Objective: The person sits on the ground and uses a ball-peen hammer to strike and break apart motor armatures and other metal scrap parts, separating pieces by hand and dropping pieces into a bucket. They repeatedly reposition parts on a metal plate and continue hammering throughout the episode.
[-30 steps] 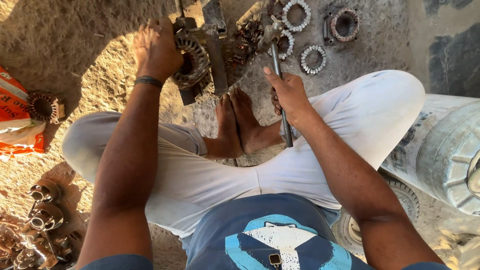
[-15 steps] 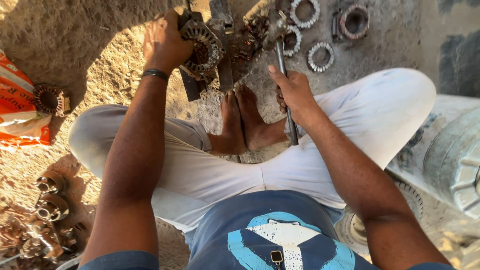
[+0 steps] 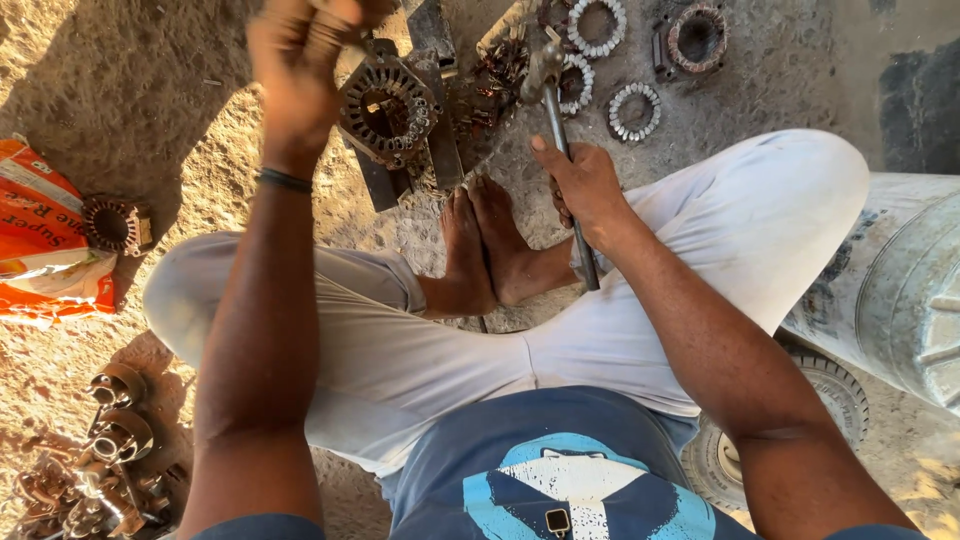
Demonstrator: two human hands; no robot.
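Sitting on dusty, rough ground (image 3: 150,110), a person works. Right hand (image 3: 585,185) grips a thin metal hammer (image 3: 560,130). Left hand (image 3: 300,50) is a blurry fist above a round toothed metal ring (image 3: 385,105).

Sandy dirt ground (image 3: 150,120), sunlit, uneven. On it: toothed metal rings (image 3: 634,110) at top, round stator core (image 3: 697,38) beside them, second stator core (image 3: 112,224) at left touching orange sack (image 3: 40,250), heap of small metal fittings (image 3: 90,470) bottom left, small tyre (image 3: 780,440) bottom right.
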